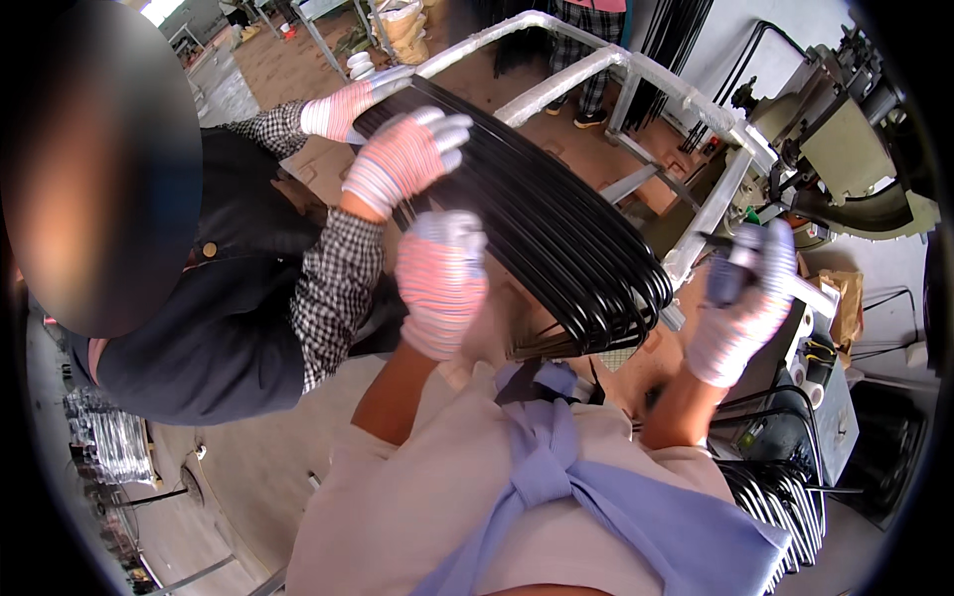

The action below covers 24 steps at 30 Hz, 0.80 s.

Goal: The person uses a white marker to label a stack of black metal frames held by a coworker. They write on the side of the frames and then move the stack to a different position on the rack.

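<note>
A thick bundle of black, bent metal tubes (556,204) lies on a pale metal frame (686,94), its rounded bends toward me. My left hand (442,288), in a red-and-white striped glove, is closed beside the bundle's left edge; what its fingers hold, if anything, is hidden. Off to the right of the bends, my right hand (740,308) is raised in a matching glove. Its fingers are wrapped round a small dark object (730,270), too blurred to name. A co-worker's gloved hand (405,164) and their other hand (343,107) are at the bundle's far end.
The co-worker in a dark top (214,328) stands close on my left, checkered sleeves reaching across. A green-grey machine (845,149) stands at the right. More bent tubes (780,497) are stacked at lower right, near white rolls (800,372). Another person's checked trousers (581,60) show behind the frame.
</note>
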Tool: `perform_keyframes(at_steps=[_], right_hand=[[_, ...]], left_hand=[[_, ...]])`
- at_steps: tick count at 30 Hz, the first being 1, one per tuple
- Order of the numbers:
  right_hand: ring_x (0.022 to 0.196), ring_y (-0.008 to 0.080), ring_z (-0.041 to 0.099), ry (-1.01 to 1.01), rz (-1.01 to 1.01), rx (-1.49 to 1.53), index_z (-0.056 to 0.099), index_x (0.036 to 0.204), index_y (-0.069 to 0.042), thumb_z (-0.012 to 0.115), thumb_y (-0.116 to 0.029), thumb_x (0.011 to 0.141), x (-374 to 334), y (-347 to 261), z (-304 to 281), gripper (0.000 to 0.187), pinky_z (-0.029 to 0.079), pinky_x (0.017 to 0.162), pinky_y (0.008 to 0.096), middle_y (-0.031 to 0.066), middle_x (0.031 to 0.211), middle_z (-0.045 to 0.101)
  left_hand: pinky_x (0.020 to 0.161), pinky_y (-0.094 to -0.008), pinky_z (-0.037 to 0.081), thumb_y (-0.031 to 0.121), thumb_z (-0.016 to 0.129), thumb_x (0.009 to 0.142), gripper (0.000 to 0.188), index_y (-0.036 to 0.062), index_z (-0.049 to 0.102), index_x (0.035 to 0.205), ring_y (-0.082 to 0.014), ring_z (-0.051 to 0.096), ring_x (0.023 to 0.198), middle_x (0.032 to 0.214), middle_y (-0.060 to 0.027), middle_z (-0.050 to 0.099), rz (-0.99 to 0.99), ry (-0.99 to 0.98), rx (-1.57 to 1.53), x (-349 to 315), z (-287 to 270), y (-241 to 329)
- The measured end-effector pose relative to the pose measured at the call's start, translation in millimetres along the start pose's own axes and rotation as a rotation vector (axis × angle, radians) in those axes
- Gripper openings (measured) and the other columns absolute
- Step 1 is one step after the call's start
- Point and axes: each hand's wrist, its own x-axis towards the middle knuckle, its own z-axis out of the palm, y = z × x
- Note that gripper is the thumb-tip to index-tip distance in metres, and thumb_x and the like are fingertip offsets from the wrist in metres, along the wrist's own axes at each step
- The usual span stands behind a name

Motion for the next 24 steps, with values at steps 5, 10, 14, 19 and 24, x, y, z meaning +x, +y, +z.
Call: perform_keyframes(at_steps=[5, 10, 14, 19, 24], right_hand=[[0.038, 0.0083, 0.037, 0.109, 0.047, 0.209, 0.056, 0.089, 0.003, 0.057, -0.019, 0.086, 23, -5, -23, 0.022, 0.033, 0.037, 0.0200, 0.0058, 0.063, 0.054], [0.038, 0.0133, 0.043, 0.015, 0.051, -0.183, 0.045, 0.120, 0.002, 0.044, -0.037, 0.092, 27, 32, -5, 0.048, 0.038, 0.041, 0.0224, 0.0061, 0.052, 0.051], [0.061, 0.0154, 0.062, -0.400, 0.300, -0.219, 0.051, 0.111, 0.004, 0.058, -0.029, 0.085, 27, 32, 5, 0.042, 0.052, 0.060, 0.0260, 0.0130, 0.070, 0.064], [0.091, 0.0159, 0.059, -0.891, 0.324, -0.197, 0.051, 0.108, 0.004, 0.058, -0.020, 0.085, 51, 61, 33, 0.034, 0.046, 0.079, 0.0249, 0.0105, 0.097, 0.058], [0.087, 0.0120, 0.058, -0.927, 0.355, -0.073, 0.054, 0.111, -0.002, 0.054, -0.026, 0.088, 76, 92, 74, 0.034, 0.044, 0.076, 0.0237, 0.0072, 0.090, 0.061]], left_hand=[[0.080, -0.0408, 0.045, 0.013, 0.051, 0.079, 0.010, 0.0039, 0.054, 0.082, -0.0282, 0.056, 0.078, 0.082, -0.0109, 0.058, 0.110, -0.118, -0.482, 20, -9, 6], [0.082, -0.0390, 0.045, 0.016, 0.051, 0.082, 0.015, 0.0026, 0.055, 0.088, -0.0267, 0.056, 0.085, 0.089, -0.0099, 0.059, 0.090, -0.135, -0.576, -12, -3, 7], [0.075, -0.0313, 0.047, 0.020, 0.046, 0.090, 0.022, 0.0027, 0.055, 0.099, -0.0169, 0.057, 0.083, 0.087, -0.0076, 0.057, -0.642, -0.089, -1.013, -47, -9, 8], [0.069, -0.0254, 0.042, 0.023, 0.049, 0.089, 0.022, 0.0076, 0.053, 0.103, -0.0100, 0.050, 0.070, 0.084, -0.0017, 0.052, -1.227, -0.364, -1.444, -38, -3, -6], [0.067, -0.0275, 0.040, 0.027, 0.050, 0.086, 0.026, 0.0086, 0.055, 0.105, -0.0125, 0.051, 0.073, 0.088, -0.0015, 0.056, -1.334, -0.490, -1.993, -28, 21, -6]])
